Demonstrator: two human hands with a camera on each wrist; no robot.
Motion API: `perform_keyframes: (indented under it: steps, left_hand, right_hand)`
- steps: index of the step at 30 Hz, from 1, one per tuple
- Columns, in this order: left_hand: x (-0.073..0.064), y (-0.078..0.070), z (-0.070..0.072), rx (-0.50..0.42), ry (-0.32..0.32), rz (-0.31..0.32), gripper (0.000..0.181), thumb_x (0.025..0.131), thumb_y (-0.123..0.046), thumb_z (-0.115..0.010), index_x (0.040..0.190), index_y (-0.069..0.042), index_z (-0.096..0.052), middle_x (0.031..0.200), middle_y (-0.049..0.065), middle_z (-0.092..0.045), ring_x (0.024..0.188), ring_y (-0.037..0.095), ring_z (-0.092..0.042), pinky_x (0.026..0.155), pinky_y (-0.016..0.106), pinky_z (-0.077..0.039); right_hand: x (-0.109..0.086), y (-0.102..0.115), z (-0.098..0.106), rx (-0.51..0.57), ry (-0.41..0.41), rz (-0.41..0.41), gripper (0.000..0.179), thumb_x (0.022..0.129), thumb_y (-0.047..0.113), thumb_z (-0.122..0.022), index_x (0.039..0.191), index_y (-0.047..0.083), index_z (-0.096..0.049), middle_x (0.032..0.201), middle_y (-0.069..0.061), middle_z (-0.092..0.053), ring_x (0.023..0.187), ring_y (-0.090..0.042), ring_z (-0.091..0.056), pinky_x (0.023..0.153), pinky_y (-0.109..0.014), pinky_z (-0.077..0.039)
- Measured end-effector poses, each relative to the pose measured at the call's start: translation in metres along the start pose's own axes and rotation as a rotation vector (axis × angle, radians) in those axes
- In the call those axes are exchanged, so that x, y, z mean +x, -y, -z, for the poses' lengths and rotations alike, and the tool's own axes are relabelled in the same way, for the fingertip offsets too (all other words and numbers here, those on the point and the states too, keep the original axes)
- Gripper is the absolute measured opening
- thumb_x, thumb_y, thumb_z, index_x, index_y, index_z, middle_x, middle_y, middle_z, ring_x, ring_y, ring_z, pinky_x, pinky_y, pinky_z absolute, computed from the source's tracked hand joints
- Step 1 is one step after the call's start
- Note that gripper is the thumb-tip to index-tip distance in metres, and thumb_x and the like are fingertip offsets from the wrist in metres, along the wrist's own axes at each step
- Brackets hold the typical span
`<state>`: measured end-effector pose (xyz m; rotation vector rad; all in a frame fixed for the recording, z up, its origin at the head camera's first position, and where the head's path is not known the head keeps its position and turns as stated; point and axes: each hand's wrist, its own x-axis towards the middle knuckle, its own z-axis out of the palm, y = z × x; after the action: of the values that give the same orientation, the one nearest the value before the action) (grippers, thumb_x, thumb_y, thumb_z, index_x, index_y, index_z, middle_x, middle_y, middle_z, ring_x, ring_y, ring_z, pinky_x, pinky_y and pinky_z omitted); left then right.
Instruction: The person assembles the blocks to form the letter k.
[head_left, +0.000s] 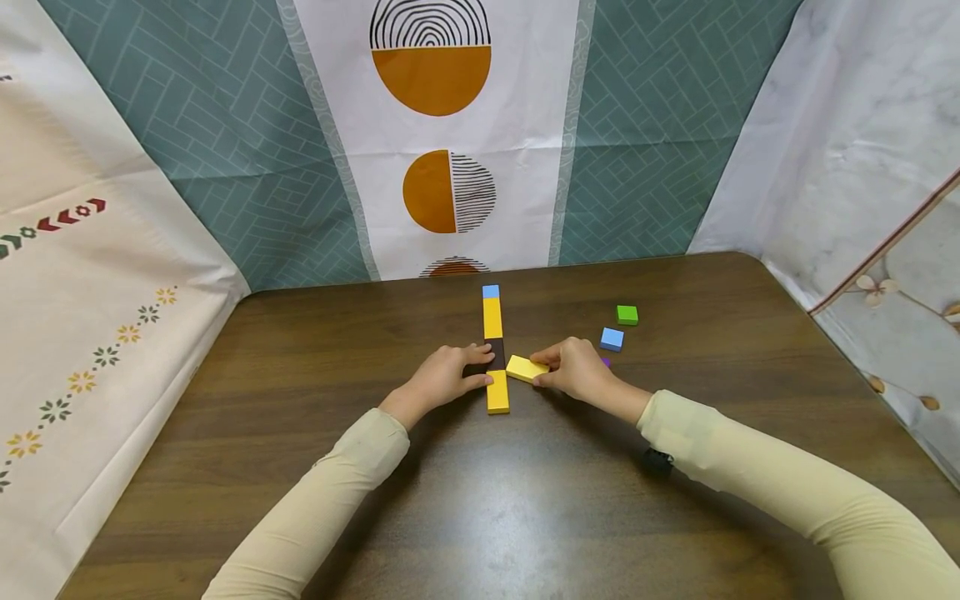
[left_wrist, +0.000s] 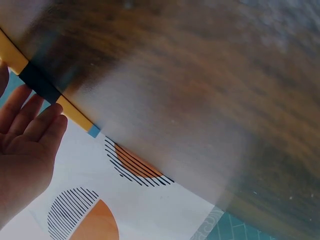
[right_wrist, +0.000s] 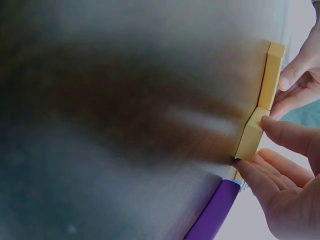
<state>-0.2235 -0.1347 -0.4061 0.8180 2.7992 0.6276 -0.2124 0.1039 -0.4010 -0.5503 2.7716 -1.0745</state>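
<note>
A straight row of blocks runs away from me in the head view: a yellow block nearest, a black block, another yellow block and a small blue block at the far end. My left hand lies along the row's left side, its extended fingers touching the black block and thumb at the near yellow one. Between thumb and fingers, my right hand pinches a separate yellow block. That block sits at an angle to the row, one end close to where black and yellow meet.
Right of the row are a blue block and a green block. A purple block, mostly hidden by my right hand in the head view, lies near it. The brown wooden table ends at a patterned cloth backdrop.
</note>
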Motion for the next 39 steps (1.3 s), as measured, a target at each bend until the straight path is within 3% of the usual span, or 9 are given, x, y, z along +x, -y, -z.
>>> perform_keyframes:
  steps: [11,21,28,39]
  left_hand:
    - [0.000,0.000,0.000,-0.002,-0.005,0.000,0.050,0.090,-0.029,-0.069,0.134,-0.008,-0.057,0.140,0.004,-0.051,0.132,0.026,-0.044,0.108,0.042,-0.036]
    - [-0.001,0.001,-0.001,0.001,-0.014,-0.022,0.050,0.090,-0.028,-0.069,0.134,-0.007,-0.057,0.140,0.005,-0.052,0.132,0.026,-0.045,0.107,0.043,-0.037]
    - [0.000,0.001,0.000,-0.004,-0.006,-0.019,0.051,0.090,-0.028,-0.068,0.134,-0.007,-0.056,0.140,0.005,-0.051,0.132,0.026,-0.044,0.108,0.044,-0.035]
    - [-0.001,0.001,-0.001,-0.003,-0.007,-0.010,0.051,0.089,-0.028,-0.069,0.134,-0.007,-0.056,0.140,0.005,-0.051,0.132,0.025,-0.044,0.108,0.043,-0.036]
  right_hand:
    - [-0.001,0.000,0.002,0.026,0.008,0.004,0.039,0.079,0.012,-0.079,0.114,-0.003,-0.069,0.109,-0.017,-0.069,0.097,-0.025,-0.069,0.078,-0.033,-0.057]
    - [0.000,-0.009,0.028,0.131,0.013,0.023,0.046,0.086,0.013,-0.073,0.127,-0.003,-0.061,0.123,-0.019,-0.063,0.111,-0.033,-0.062,0.089,-0.043,-0.052]
    - [0.002,-0.025,0.044,0.205,-0.039,0.038,0.044,0.085,0.009,-0.074,0.124,-0.006,-0.061,0.120,-0.021,-0.064,0.110,-0.034,-0.063,0.088,-0.040,-0.053]
    - [-0.012,-0.051,0.053,0.261,-0.044,0.025,0.045,0.083,0.010,-0.076,0.122,-0.007,-0.063,0.118,-0.022,-0.065,0.108,-0.034,-0.064,0.082,-0.029,-0.055]
